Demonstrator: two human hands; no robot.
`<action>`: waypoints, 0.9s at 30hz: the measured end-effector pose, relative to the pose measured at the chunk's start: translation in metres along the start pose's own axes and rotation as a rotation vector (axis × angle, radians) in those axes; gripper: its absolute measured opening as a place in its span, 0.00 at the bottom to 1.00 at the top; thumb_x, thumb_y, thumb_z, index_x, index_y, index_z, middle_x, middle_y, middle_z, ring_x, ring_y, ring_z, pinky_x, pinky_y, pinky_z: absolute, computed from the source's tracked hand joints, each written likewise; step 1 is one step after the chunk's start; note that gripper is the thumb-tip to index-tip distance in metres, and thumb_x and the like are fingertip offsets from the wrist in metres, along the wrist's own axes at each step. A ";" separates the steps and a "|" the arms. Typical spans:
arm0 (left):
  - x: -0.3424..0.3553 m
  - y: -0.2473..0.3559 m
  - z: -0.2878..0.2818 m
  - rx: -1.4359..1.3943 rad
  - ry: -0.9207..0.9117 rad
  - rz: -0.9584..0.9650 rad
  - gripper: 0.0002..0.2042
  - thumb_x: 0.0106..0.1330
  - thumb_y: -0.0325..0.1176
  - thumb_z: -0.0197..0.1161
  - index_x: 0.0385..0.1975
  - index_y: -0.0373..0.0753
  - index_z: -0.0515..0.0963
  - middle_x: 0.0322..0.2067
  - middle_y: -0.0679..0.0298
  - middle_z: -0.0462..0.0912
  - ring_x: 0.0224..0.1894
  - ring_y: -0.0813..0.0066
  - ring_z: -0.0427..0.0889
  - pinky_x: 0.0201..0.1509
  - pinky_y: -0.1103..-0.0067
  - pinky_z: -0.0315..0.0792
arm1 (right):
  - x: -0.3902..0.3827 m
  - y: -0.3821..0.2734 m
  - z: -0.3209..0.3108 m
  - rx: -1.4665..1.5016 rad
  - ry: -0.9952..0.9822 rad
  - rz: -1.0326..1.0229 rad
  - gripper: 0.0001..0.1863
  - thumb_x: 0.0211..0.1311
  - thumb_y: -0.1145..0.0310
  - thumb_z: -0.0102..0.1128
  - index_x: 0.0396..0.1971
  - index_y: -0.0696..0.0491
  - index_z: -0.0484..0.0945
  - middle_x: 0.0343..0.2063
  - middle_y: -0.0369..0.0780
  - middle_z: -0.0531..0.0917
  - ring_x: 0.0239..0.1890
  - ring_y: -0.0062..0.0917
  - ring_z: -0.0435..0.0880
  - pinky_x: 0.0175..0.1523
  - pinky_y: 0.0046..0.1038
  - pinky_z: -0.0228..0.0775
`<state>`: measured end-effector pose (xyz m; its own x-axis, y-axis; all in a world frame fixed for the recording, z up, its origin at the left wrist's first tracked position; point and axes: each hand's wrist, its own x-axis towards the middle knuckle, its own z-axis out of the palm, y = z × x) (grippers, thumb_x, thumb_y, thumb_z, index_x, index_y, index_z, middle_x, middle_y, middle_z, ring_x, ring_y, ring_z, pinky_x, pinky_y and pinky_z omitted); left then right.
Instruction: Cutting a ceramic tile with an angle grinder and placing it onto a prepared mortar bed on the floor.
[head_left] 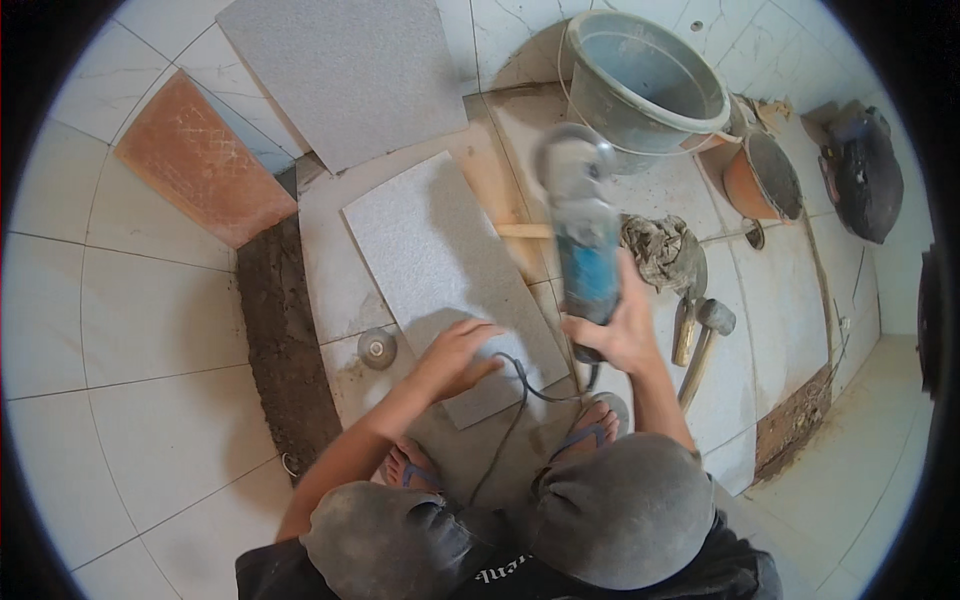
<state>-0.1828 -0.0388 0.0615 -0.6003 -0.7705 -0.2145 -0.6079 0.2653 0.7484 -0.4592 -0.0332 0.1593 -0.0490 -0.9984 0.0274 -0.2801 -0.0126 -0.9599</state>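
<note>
My right hand (625, 325) is wrapped round the body of a teal angle grinder (588, 255), which is raised and slightly blurred, its disc end pointing away from me. The grinder's black cord (515, 410) loops down past the near end of a long grey tile (440, 230) on the floor. Over that tile's near part is my left hand (460, 355), fingers stretched out and thumb apart, with nothing in it. Whether it touches the tile I cannot tell. A small round disc-shaped piece (377, 348) sits left of the tile.
A large grey bucket (640, 125) stands at the back right, an orange bucket (755, 180) beside it. A crumpled cloth (660, 250), a trowel (686, 325) and a mallet (712, 335) lie to the right. A dirt trench (275, 340) runs along the left. A big grey tile (350, 80) leans behind.
</note>
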 end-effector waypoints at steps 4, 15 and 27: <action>0.062 0.003 0.015 0.559 -0.181 0.455 0.42 0.48 0.49 0.81 0.66 0.43 0.73 0.67 0.63 0.72 0.73 0.63 0.64 0.76 0.57 0.57 | -0.012 -0.010 -0.049 0.058 0.072 0.278 0.41 0.30 0.72 0.71 0.56 0.60 0.74 0.35 0.41 0.84 0.37 0.29 0.84 0.48 0.31 0.77; 0.129 0.031 0.004 0.856 -0.594 0.406 0.38 0.39 0.48 0.85 0.56 0.47 0.80 0.58 0.62 0.75 0.68 0.62 0.67 0.74 0.47 0.53 | -0.041 0.020 -0.065 0.342 0.202 0.318 0.38 0.24 0.74 0.63 0.49 0.62 0.73 0.33 0.43 0.82 0.29 0.32 0.85 0.36 0.32 0.79; 0.062 0.055 -0.046 0.849 -0.234 0.557 0.30 0.42 0.47 0.82 0.47 0.47 0.80 0.47 0.69 0.77 0.59 0.70 0.74 0.74 0.48 0.57 | -0.038 0.016 -0.061 0.283 0.103 0.274 0.35 0.37 0.70 0.74 0.51 0.60 0.73 0.33 0.42 0.83 0.29 0.30 0.85 0.39 0.31 0.79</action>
<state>-0.2297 -0.0988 0.1186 -0.9387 -0.3064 -0.1580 -0.3252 0.9391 0.1107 -0.5202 0.0080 0.1601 -0.1852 -0.9563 -0.2261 0.0307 0.2243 -0.9740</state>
